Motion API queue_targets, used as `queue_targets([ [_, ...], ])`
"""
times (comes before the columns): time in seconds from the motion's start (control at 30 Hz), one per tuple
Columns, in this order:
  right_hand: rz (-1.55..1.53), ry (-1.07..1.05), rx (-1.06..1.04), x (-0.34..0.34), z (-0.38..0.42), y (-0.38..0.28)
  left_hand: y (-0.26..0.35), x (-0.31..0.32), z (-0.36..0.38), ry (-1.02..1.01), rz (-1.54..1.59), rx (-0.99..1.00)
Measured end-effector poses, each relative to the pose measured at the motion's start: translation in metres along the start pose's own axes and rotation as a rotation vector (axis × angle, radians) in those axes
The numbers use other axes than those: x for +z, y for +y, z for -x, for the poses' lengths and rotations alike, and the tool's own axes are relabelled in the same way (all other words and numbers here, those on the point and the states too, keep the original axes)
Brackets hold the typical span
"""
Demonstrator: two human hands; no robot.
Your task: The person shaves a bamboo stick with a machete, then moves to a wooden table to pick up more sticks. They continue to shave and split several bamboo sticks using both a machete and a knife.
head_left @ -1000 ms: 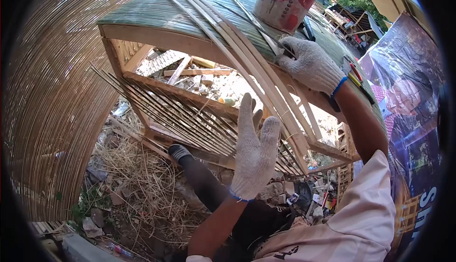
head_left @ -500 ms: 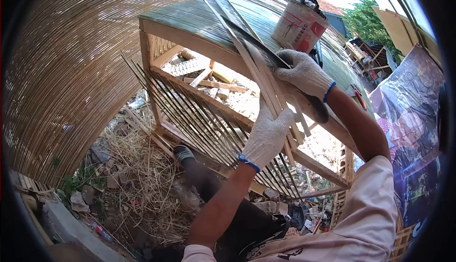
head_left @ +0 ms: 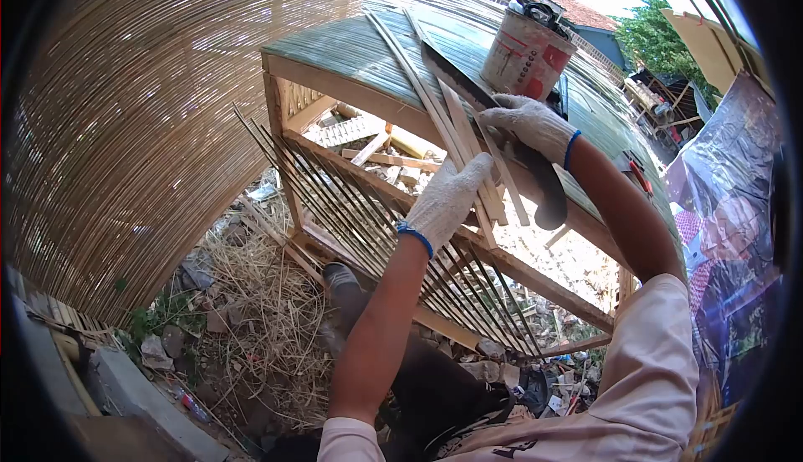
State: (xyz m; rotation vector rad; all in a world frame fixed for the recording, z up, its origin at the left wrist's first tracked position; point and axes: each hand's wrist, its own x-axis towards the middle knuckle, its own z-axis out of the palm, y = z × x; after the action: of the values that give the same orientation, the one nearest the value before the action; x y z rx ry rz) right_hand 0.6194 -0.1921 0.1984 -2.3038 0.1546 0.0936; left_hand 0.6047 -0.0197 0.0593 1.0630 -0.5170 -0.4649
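Note:
My left hand [head_left: 447, 198], in a white knit glove with a blue cuff, is closed around several thin, pale bamboo strips [head_left: 416, 79]. They slant from the slatted top down past my fingers. My right hand [head_left: 533, 127], gloved alike, grips a machete [head_left: 458, 71]. Its dark blade points up and away over the strips, and its thick dark handle end [head_left: 549, 202] hangs below the hand. One loose strip [head_left: 508, 179] runs down between the two hands. The palm side of my right hand is hidden.
A slatted bamboo top [head_left: 335, 52] rests on a wooden frame [head_left: 351, 94], with thin dark rods [head_left: 335, 198] along its side. On it stand a stained bucket [head_left: 527, 56] and red-handled pliers [head_left: 640, 176]. A bamboo screen [head_left: 150, 127] rises at left. Straw and rubble [head_left: 259, 328] cover the ground.
The machete blade has lifted apart from the strips and turned a little. My left hand has moved slightly left and up with the strips, which now sit further from my right hand.

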Motion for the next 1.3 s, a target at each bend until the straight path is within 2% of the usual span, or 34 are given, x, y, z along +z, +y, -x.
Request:
queue_targets([
  [0.07,0.181,-0.024,-0.008,0.004,0.003,-0.011,0.018,0.005,0.010,0.091,-0.270,-0.056],
  [0.1,0.169,-0.033,-0.006,0.002,0.005,-0.010,0.016,0.008,0.012,0.097,-0.277,-0.068],
  [0.17,0.217,0.020,-0.070,0.003,0.006,-0.008,0.004,0.013,0.020,0.199,-0.129,0.049],
  [0.2,0.334,0.058,-0.187,0.002,0.005,-0.002,0.001,0.012,0.030,0.281,-0.146,0.067],
  [0.23,0.356,0.117,-0.199,0.007,0.010,0.000,-0.002,0.015,0.043,0.292,-0.088,0.085],
  [0.3,0.255,0.155,-0.205,0.012,0.026,-0.003,-0.018,0.015,0.081,0.313,0.115,0.099],
  [0.33,0.410,0.256,-0.299,0.010,0.023,0.006,-0.035,0.009,0.100,0.361,0.150,0.106],
  [0.37,0.696,0.406,-0.743,-0.006,0.005,0.035,-0.068,-0.006,0.116,0.381,0.224,0.114],
  [0.4,0.665,0.396,-0.654,-0.007,0.022,0.024,-0.087,-0.017,0.146,0.485,0.288,0.064],
  [0.43,0.673,0.452,-0.607,0.003,0.050,0.007,-0.105,-0.021,0.178,0.583,0.362,0.019],
  [0.47,0.699,0.552,-0.596,-0.003,0.053,0.018,-0.128,-0.029,0.211,0.751,0.400,-0.023],
  [0.53,0.530,0.577,-0.640,-0.014,0.070,0.031,-0.192,-0.046,0.285,1.021,0.421,-0.127],
  [0.57,0.334,0.491,-0.580,-0.020,0.084,0.035,-0.221,-0.055,0.324,1.126,0.394,-0.190],
  [0.63,0.193,0.478,-0.406,-0.011,0.138,0.023,-0.249,-0.043,0.394,1.399,0.233,-0.328],
  [0.7,0.096,0.434,-0.345,0.004,0.179,0.026,-0.298,-0.039,0.464,1.488,0.169,-0.401],
  [0.73,-0.076,0.430,-0.435,0.018,0.192,0.034,-0.312,-0.041,0.482,1.493,0.168,-0.390],
  [0.77,-0.247,0.423,-0.516,0.033,0.204,0.040,-0.323,-0.042,0.497,1.554,0.209,-0.482],
  [0.8,-0.339,0.274,-0.563,0.049,0.215,0.046,-0.327,-0.040,0.504,1.615,0.252,-0.578],
  [0.83,-0.433,0.127,-0.609,0.066,0.225,0.046,-0.316,-0.037,0.496,1.622,0.245,-0.574],
  [0.87,-0.511,0.060,-0.576,0.094,0.242,0.026,-0.294,-0.031,0.479,1.583,0.164,-0.465],
  [0.9,-0.585,-0.006,-0.537,0.120,0.254,0.005,-0.281,-0.027,0.465,1.537,0.087,-0.365],
  [0.97,-0.521,-0.336,-0.449,0.152,0.253,-0.001,-0.275,-0.021,0.452,1.483,-0.015,-0.382],
  [1.03,-0.511,-0.670,-0.395,0.198,0.234,0.009,-0.255,-0.010,0.434,1.429,0.006,-0.279],
  [1.1,-0.748,-0.944,-0.158,0.268,0.221,0.038,-0.255,0.003,0.434,1.384,0.078,-0.264],
  [1.17,-0.862,-1.005,0.050,0.329,0.225,0.061,-0.250,0.020,0.436,1.281,0.422,-0.178],
  [1.2,-0.824,-0.949,0.148,0.358,0.233,0.073,-0.222,0.039,0.424,1.371,0.411,-0.231],
  [1.27,-0.789,-0.896,0.252,0.404,0.239,0.100,-0.230,0.046,0.439,1.353,0.501,-0.189],
  [1.3,-0.822,-0.913,0.421,0.422,0.242,0.117,-0.234,0.050,0.449,1.327,0.600,-0.148],
])
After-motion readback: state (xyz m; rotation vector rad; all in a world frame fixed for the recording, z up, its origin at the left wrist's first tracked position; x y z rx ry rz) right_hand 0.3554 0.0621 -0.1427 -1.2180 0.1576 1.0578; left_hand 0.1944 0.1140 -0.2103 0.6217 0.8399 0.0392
